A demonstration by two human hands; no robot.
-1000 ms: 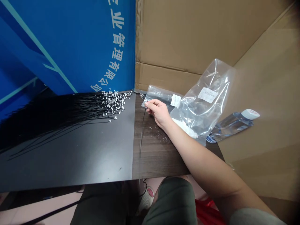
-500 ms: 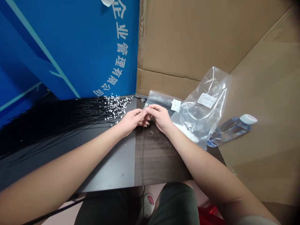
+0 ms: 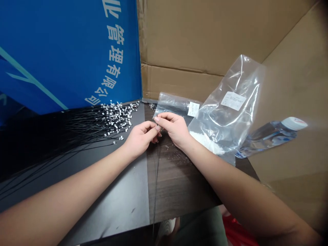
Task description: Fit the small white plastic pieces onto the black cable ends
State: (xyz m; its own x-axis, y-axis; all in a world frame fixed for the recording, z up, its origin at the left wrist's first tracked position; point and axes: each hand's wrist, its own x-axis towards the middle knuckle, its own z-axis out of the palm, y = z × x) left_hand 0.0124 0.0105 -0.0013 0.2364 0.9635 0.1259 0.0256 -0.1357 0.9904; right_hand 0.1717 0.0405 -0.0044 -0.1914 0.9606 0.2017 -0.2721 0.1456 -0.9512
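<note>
The left hand and right hand are meeting closely and pinching 1 thin black wire, which is hanging down past the wood-grain tabletop.

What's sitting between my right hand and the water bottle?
In the head view, the large clear bag, with white contents at its lower end, lies between your right hand and the water bottle.
</note>
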